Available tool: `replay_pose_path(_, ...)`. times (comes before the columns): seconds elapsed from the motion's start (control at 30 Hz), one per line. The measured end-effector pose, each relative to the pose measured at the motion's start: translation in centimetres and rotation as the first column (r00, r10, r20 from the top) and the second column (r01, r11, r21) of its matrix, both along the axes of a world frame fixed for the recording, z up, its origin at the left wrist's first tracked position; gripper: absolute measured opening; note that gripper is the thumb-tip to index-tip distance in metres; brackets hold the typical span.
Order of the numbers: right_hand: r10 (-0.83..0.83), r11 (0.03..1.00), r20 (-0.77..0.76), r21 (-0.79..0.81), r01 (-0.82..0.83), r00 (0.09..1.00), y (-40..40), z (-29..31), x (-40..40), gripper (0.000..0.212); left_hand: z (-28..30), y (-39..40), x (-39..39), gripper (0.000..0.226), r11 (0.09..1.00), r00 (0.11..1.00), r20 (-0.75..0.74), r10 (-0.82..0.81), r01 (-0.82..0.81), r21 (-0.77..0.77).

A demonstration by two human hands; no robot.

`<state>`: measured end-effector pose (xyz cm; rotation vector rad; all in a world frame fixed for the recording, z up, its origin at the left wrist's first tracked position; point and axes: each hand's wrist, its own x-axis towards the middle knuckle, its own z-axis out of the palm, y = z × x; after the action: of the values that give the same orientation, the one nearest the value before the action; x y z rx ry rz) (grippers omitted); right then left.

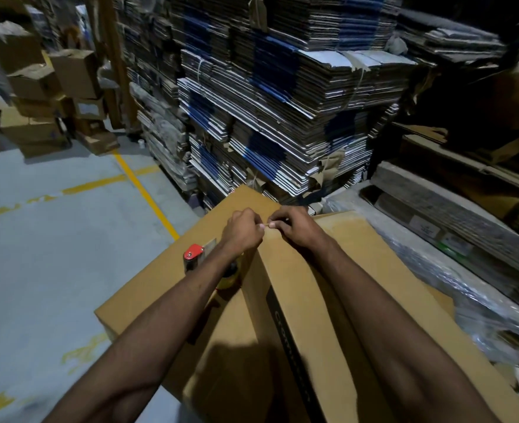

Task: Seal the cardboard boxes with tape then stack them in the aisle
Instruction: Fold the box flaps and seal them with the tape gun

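Note:
A large brown cardboard box lies in front of me, and a second brown box with a black printed strip rests on its right part. My left hand and my right hand meet at the far end of the upper box's edge. Both are pinched on a thin pale strip, probably tape, stretched between the fingertips. A tape dispenser with a red cap and a brownish roll lies on the lower box, partly hidden under my left forearm.
Tall piles of flattened cartons rise just behind the boxes. Plastic-wrapped bundles lie to the right. The grey aisle floor with yellow lines opens to the left. Loose brown boxes are heaped at the far left.

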<state>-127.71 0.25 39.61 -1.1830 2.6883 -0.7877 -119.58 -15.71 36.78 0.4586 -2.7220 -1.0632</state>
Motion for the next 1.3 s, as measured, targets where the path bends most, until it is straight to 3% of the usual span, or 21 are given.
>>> replay_pose_path(0.1, -0.022, 0.998, 0.031, 0.065, 0.020, 0.999, 1.9, -0.1, -1.9, 0.024, -0.2, 1.8, -0.8, 0.028, 0.993, 0.998, -0.021, 0.066, -0.067, -0.100)
replay_pose_path(0.27, -0.193, 0.981, 0.061, 0.029, 0.191, 0.979, 5.7, -0.7, -4.9, 0.018, 0.0, 3.6, -4.9, 0.028, 0.996, 1.000, 0.025, 0.006, -0.008, 0.084)
replay_pose_path(0.4, -0.296, 0.952, 0.061, -0.059, 0.299, 0.953, 7.2, -1.2, -6.7, 0.015, -0.1, 5.7, -8.9, 0.031, 0.992, 0.998, 0.059, 0.035, -0.041, 0.122)
replay_pose_path(0.47, -0.312, 0.947, 0.038, -0.069, 0.314, 0.949, 8.0, -0.7, -7.3, 0.020, -0.3, 6.5, -10.4, 0.034, 0.993, 0.998, 0.043, 0.054, -0.058, 0.101)
replay_pose_path(0.67, -0.400, 0.914, 0.091, 0.108, 0.390, 0.912, 16.0, -0.6, -10.3, 0.042, -2.1, 6.4, -12.4, 0.031, 0.999, 0.999, -0.025, -0.031, 0.032, 0.027)
replay_pose_path(0.77, -0.432, 0.902, 0.115, 0.061, 0.428, 0.895, 21.4, -1.2, -11.1, 0.038, -1.9, 6.8, -12.2, 0.021, 0.997, 0.996, -0.053, -0.076, 0.076, -0.006)
replay_pose_path(0.93, -0.501, 0.859, 0.141, -0.039, 0.511, 0.854, 22.5, -2.2, -11.7, 0.036, -1.4, 6.9, -11.9, 0.044, 0.982, 0.991, -0.034, -0.130, 0.124, -0.145)
replay_pose_path(1.03, -0.506, 0.831, 0.251, -0.113, 0.544, 0.825, 22.4, -2.5, -12.2, 0.035, -1.3, 6.9, -12.3, 0.044, 0.975, 0.988, -0.034, -0.150, 0.142, -0.172)
replay_pose_path(1.17, -0.452, 0.770, 0.452, -0.236, 0.592, 0.769, 23.4, -2.8, -12.1, 0.031, -1.8, 6.5, -12.6, 0.042, 0.989, 0.990, -0.032, -0.141, 0.139, -0.051)
replay_pose_path(1.3, -0.449, 0.736, 0.583, -0.189, 0.650, 0.677, 23.5, -2.5, -11.8, 0.033, -2.2, 6.0, -12.7, 0.028, 0.941, 0.997, -0.009, -0.075, 0.074, 0.331)
